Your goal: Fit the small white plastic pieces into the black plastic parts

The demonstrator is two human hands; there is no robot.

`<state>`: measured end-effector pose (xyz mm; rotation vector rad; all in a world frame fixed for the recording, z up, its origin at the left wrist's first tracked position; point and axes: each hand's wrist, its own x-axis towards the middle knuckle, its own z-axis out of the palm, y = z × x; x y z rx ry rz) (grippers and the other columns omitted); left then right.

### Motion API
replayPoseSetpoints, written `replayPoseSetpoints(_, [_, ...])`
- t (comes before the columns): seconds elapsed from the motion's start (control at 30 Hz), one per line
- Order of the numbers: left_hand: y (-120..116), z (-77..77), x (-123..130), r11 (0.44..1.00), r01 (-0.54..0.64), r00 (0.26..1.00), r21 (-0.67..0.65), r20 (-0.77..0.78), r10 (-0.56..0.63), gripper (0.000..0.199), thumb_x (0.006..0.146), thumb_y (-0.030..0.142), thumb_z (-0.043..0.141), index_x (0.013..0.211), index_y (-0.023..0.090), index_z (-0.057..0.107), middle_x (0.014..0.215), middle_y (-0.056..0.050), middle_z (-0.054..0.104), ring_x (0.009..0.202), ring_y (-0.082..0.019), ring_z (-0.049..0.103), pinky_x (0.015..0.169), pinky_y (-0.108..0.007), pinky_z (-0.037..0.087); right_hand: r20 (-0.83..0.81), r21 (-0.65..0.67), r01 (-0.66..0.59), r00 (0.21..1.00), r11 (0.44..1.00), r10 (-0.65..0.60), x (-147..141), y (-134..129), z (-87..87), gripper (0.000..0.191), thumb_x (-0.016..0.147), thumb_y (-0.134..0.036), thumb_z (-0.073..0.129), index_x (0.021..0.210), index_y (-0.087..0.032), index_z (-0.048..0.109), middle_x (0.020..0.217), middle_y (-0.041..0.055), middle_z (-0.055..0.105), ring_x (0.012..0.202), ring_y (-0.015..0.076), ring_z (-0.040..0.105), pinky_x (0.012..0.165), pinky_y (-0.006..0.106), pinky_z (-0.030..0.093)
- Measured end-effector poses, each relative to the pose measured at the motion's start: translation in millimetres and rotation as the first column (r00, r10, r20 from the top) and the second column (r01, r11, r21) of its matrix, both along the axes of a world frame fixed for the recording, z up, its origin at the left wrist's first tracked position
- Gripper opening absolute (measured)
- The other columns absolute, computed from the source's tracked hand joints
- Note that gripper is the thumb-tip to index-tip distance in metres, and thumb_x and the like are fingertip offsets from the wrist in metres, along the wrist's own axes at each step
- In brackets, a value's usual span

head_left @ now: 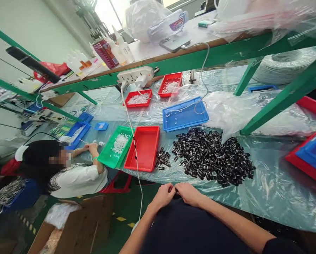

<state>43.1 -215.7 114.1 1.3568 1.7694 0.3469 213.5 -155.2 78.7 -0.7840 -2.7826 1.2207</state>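
My left hand (165,195) and my right hand (189,193) meet at the table's front edge, close to my dark shirt. Fingers of both are closed in a pinch around something small and dark, too hidden to make out. Beyond them on the plastic-covered table lies a large pile of small black parts (213,155). A smaller group of the same parts (163,158) sits left of it, beside a bare red tray (144,148). The green tray (111,157) further left holds small white pieces (120,142).
A person in white (75,180) works at the left. A blue tray (185,118) and two red trays (138,98) (171,84) stand behind. A white cable (131,123) hangs across the front red tray. Green shelf posts (282,95) rise at right.
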Motion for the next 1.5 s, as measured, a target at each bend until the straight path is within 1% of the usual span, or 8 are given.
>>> replayPoseSetpoints(0.17, [17.7,-3.3,6.1,0.983,0.172,0.985,-0.061,0.042,-0.17,0.025,0.087,0.027,0.042,0.066,0.023,0.056,0.064,0.0,0.055,0.059,-0.018,0.044,0.061,-0.028,0.028,0.008,0.1,-0.046,0.999,0.994,0.046,14.7,4.3,1.2,0.017,0.09,-0.012,0.051,0.104,-0.013,0.059,0.1,0.0143,0.068,0.093,0.0284,0.064,0.077,0.035,0.046])
replayPoseSetpoints(0.37, [36.6,-8.5,12.4,0.953,0.299,0.952,-0.054,0.082,-0.294,0.024,0.087,0.023,0.038,0.072,0.022,0.056,0.071,-0.001,0.058,0.065,-0.019,0.047,0.066,-0.029,0.032,-0.013,0.094,0.035,0.999,0.995,-0.034,27.8,11.2,-0.9,0.018,0.088,-0.012,0.053,0.105,-0.012,0.059,0.098,0.0136,0.068,0.088,0.0274,0.064,0.073,0.034,0.046])
replayPoseSetpoints(0.6, [32.4,-20.5,16.1,0.973,0.224,0.969,-0.059,0.124,-0.216,0.02,0.084,0.021,0.033,0.072,0.02,0.049,0.068,0.002,0.05,0.066,-0.016,0.043,0.066,-0.028,0.033,-0.031,0.062,0.085,0.996,0.994,-0.083,35.8,15.1,1.5,0.013,0.089,-0.015,0.053,0.102,-0.015,0.057,0.096,0.0109,0.067,0.089,0.0253,0.063,0.073,0.032,0.043])
replayPoseSetpoints(0.87, [32.4,-28.3,13.0,0.995,0.018,0.976,-0.103,0.218,0.005,0.019,0.077,0.024,0.032,0.063,0.022,0.043,0.058,0.003,0.042,0.06,-0.016,0.04,0.061,-0.029,0.031,-0.079,-0.145,0.254,0.96,0.956,-0.268,35.1,10.7,5.1,0.019,0.095,-0.028,0.041,0.105,-0.017,0.054,0.099,0.0098,0.067,0.089,0.0236,0.064,0.076,0.032,0.043])
replayPoseSetpoints(0.97, [26.4,-27.2,11.2,0.982,-0.007,0.953,-0.187,0.296,0.063,0.017,0.075,0.025,0.033,0.064,0.021,0.046,0.056,0.004,0.043,0.056,-0.015,0.039,0.058,-0.028,0.03,-0.063,-0.184,0.233,0.967,0.955,-0.248,32.6,10.0,6.9,0.022,0.096,-0.031,0.041,0.106,-0.017,0.055,0.101,0.0117,0.068,0.092,0.0259,0.064,0.076,0.033,0.043])
replayPoseSetpoints(1.13, [14.2,-20.5,7.4,0.961,0.082,0.946,-0.262,0.325,0.008,0.021,0.081,0.027,0.032,0.065,0.021,0.044,0.06,0.004,0.042,0.058,-0.014,0.038,0.059,-0.028,0.029,-0.008,-0.163,0.138,0.99,0.977,-0.141,30.4,11.9,14.6,0.022,0.095,-0.035,0.045,0.1,-0.018,0.058,0.097,0.0126,0.07,0.091,0.0287,0.066,0.072,0.033,0.04])
replayPoseSetpoints(1.3, [3.7,-16.3,6.6,0.961,0.149,0.969,-0.235,0.228,-0.095,0.031,0.089,0.034,0.03,0.069,0.02,0.05,0.07,0.001,0.05,0.071,-0.017,0.043,0.07,-0.03,0.033,-0.016,-0.157,0.101,0.994,0.983,-0.104,27.2,8.8,12.2,0.02,0.094,-0.036,0.049,0.094,-0.019,0.059,0.092,0.0094,0.072,0.085,0.0264,0.067,0.065,0.029,0.035])
replayPoseSetpoints(1.5, [-6.4,-14.0,2.7,0.955,0.122,0.965,-0.269,0.259,-0.051,0.039,0.091,0.037,0.025,0.075,0.02,0.056,0.079,-0.002,0.055,0.08,-0.02,0.045,0.077,-0.031,0.035,-0.015,-0.192,0.096,0.995,0.977,-0.101,20.5,7.0,6.5,0.021,0.095,-0.038,0.048,0.094,-0.02,0.058,0.088,0.0075,0.071,0.083,0.0231,0.065,0.064,0.028,0.032])
